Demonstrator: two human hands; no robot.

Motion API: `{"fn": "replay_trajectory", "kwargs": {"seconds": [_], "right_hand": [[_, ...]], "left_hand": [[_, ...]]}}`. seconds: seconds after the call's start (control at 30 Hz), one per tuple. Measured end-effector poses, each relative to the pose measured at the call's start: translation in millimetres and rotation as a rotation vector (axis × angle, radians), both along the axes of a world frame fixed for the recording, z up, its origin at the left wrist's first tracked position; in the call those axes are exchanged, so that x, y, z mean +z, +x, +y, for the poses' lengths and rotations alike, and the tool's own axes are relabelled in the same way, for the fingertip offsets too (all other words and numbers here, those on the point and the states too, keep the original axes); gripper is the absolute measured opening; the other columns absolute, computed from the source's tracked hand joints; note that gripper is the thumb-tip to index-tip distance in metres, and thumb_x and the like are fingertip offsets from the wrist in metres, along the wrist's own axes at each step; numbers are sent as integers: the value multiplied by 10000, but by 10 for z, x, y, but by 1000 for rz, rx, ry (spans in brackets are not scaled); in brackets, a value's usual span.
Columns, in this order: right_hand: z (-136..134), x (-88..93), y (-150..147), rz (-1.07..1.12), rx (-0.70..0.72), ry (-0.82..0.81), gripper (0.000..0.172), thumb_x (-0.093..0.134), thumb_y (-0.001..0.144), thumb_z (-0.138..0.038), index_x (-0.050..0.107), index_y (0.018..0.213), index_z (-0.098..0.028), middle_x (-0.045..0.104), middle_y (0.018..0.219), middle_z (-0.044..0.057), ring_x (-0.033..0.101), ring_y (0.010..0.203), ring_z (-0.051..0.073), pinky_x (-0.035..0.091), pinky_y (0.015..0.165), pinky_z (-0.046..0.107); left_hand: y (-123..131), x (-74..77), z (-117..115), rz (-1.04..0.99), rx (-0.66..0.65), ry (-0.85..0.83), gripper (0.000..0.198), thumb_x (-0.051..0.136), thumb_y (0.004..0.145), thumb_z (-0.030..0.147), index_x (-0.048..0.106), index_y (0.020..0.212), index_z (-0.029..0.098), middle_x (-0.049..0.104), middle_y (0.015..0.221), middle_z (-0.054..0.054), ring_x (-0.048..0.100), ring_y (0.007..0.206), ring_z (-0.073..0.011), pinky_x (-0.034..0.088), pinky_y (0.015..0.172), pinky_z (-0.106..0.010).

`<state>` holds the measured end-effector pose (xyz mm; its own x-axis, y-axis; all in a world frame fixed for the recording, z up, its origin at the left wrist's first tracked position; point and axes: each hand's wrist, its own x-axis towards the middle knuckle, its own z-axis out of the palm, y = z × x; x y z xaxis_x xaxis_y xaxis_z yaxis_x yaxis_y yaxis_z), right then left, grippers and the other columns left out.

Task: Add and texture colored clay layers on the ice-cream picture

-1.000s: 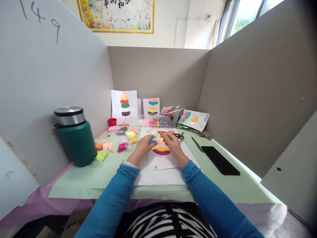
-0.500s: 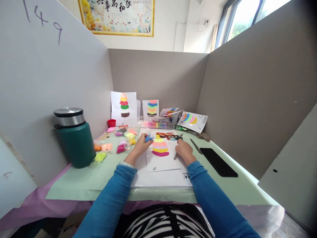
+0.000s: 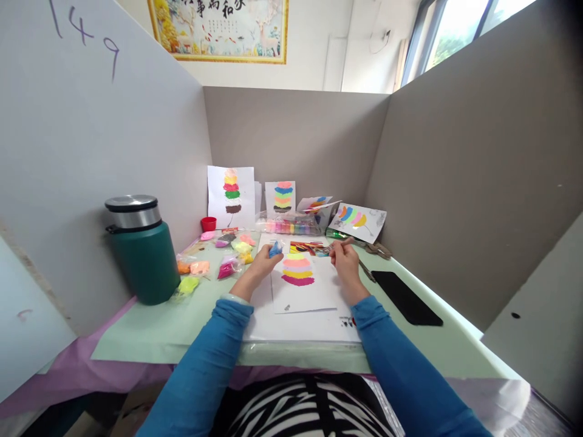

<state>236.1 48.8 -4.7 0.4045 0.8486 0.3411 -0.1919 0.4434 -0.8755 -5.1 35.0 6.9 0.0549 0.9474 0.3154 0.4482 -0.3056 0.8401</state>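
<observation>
My left hand [image 3: 263, 262] is closed around a small clear bag of blue modelling clay [image 3: 276, 249], held above the left edge of a white sheet. On that paper [image 3: 305, 298] are curved clay bands [image 3: 298, 271] in yellow, pink, lilac, orange-yellow and magenta. My right hand [image 3: 347, 265] is closed over the sheet's upper right side, fingers pinched together. A slim object seems to show at its fingers, but I cannot make out what it is. Just beyond the paper lies a colourful printed picture [image 3: 304, 247].
Bagged clay in several colours [image 3: 228, 267] lies on the left, beside a green flask [image 3: 142, 255]. A dark phone [image 3: 407, 297] lies on the right. Behind stand clay pictures [image 3: 231, 197], a red cup [image 3: 208, 224] and a clear pack of coloured clay [image 3: 291, 226]. Grey partitions [image 3: 296, 130] surround the table.
My right hand has lifted and shifted slightly right and away from the paper. The slim tool that showed below it no longer lies there. My left hand keeps the blue clay bag.
</observation>
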Motion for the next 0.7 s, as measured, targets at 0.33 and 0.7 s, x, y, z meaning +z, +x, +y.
{"fn": "replay_trajectory", "kwargs": {"seconds": [0.33,0.7], "right_hand": [[-180,103,-139,85,232,84,406,673,711,-584,595,761,-189,562,524,-32,413,392,75,272,382,220],[-231,121,-239,69,190,23,359,676,678,-521,603,723,-173,582,498,-22,424,360,76,242,351,214]], "left_hand": [[27,60,-102,96,-63,-33,252,614,759,362,532,924,191,608,843,-2,562,780,-164,470,725,-278],[57,58,-93,143,-132,52,381,632,785,397,650,1108,196,686,1163,-81,617,1061,-256,454,977,-381]]}}
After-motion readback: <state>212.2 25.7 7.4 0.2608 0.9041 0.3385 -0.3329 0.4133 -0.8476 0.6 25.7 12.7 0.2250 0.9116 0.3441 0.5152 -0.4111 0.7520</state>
